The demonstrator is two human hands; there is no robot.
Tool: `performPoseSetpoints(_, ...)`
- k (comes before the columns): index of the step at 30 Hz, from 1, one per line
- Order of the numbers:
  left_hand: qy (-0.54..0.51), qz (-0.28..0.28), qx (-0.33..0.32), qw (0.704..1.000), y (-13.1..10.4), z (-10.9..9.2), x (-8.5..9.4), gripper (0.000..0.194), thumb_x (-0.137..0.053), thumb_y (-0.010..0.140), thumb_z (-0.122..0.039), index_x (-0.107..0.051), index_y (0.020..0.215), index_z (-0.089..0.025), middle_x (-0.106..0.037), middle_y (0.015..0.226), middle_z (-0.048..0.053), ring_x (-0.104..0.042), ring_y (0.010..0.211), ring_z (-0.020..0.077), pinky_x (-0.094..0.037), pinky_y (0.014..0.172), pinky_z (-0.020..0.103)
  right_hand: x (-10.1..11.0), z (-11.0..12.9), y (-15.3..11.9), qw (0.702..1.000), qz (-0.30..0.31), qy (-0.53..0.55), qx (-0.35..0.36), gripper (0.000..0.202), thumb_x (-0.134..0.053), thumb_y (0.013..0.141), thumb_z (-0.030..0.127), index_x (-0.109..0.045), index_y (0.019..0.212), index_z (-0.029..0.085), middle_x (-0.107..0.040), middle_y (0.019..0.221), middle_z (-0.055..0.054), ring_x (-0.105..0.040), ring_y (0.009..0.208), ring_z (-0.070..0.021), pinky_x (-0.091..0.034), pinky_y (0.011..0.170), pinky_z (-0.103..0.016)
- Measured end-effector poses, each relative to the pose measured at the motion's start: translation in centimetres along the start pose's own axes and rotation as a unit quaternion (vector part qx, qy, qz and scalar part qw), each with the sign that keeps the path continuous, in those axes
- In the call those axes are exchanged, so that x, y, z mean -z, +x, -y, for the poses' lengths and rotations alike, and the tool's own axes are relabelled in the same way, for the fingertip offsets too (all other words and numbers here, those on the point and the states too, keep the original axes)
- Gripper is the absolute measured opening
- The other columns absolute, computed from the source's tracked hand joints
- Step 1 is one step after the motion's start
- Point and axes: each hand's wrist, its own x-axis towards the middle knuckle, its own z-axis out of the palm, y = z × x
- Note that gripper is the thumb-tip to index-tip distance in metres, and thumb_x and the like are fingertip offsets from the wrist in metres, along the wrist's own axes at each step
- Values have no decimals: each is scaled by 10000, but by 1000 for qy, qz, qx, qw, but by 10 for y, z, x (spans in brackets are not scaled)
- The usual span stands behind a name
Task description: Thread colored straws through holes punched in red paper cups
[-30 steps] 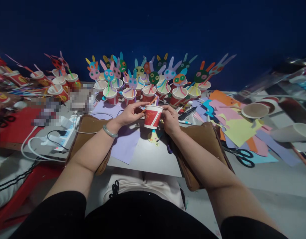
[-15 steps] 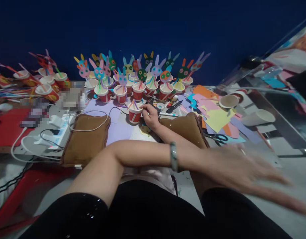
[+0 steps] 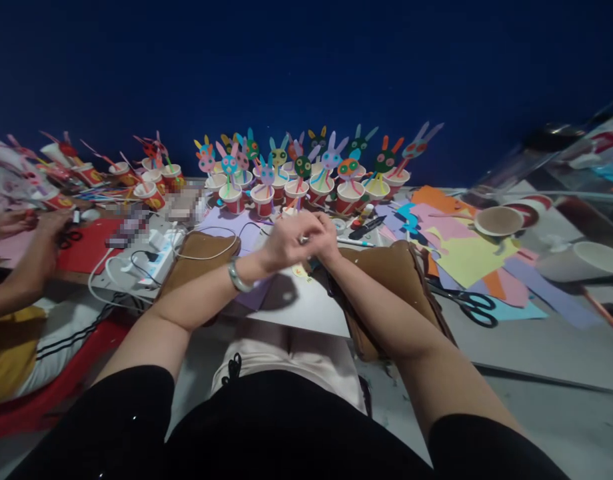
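Note:
My left hand (image 3: pixel 291 241), with a bracelet at the wrist, meets my right hand (image 3: pixel 327 239) above a white sheet (image 3: pixel 306 307). Its fingers are curled together, and what they hold is too small to make out. My right hand's fingers are mostly hidden behind the left. Just behind the hands shows the rim of a paper cup (image 3: pixel 289 212), the rest of it covered. Beyond stand rows of red and white cups (image 3: pixel 262 200) with colourful paper rabbit heads (image 3: pixel 331 155) on straws.
Brown cushions (image 3: pixel 386 283) lie at both sides. Black-handled scissors (image 3: pixel 479 310) and coloured paper (image 3: pixel 466 257) are at right. A power strip (image 3: pixel 164 257) with cables is at left, beside another person's arm (image 3: pixel 24 273) and more cups (image 3: pixel 149 193).
My left hand has swung back from the far right to meet my right hand. My right hand no longer visibly holds the cup's side. The view has turned, bringing another person in at left.

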Motion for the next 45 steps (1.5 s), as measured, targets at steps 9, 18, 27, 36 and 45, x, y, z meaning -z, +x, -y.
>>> performPoseSetpoints(9, -269, 65, 347, 896, -5, 103, 36, 619, -873, 652, -602, -708, 988, -109, -702, 935, 69, -642, 814, 152, -524, 763, 277, -1, 13, -3, 997, -14, 77, -9, 114, -566, 851, 312, -623, 909, 232, -563, 680, 42, -512, 566, -126, -478, 595, -287)
performPoseSetpoints(18, -256, 88, 346, 898, -20, 111, 27, 547, -791, 723, -650, -680, 739, -115, -557, 651, -14, -459, 632, 94, -340, 620, 240, -3, 8, -10, 1000, 5, 19, -13, 174, -559, 922, 353, -677, 963, 232, -651, 817, -22, -594, 755, -179, -524, 681, -314)
performPoseSetpoints(27, -179, 72, 282, 940, -22, 107, 23, 435, -704, 842, -564, -705, 770, -135, -589, 749, 3, -503, 713, 119, -373, 681, 255, -6, 10, -6, 997, 17, 32, -74, 284, -613, 917, 531, -641, 941, 249, -543, 657, 24, -491, 553, -147, -441, 562, -317)
performPoseSetpoints(36, -166, 69, 305, 935, -19, 94, 23, 499, -735, 782, -628, -608, 673, -158, -502, 661, -25, -418, 671, 112, -332, 649, 254, 2, 24, 0, 994, 62, 29, -84, 365, -698, 851, 586, -605, 893, 236, -529, 618, 47, -423, 510, -110, -356, 510, -280)
performPoseSetpoints(45, -193, 95, 264, 940, -20, 99, 18, 606, -773, 738, -681, -489, 562, -176, -455, 657, -25, -422, 677, 117, -330, 675, 278, 15, 28, 5, 984, 158, -15, -76, 307, -732, 805, 480, -641, 932, 215, -476, 579, 79, -392, 534, -102, -279, 532, -262)
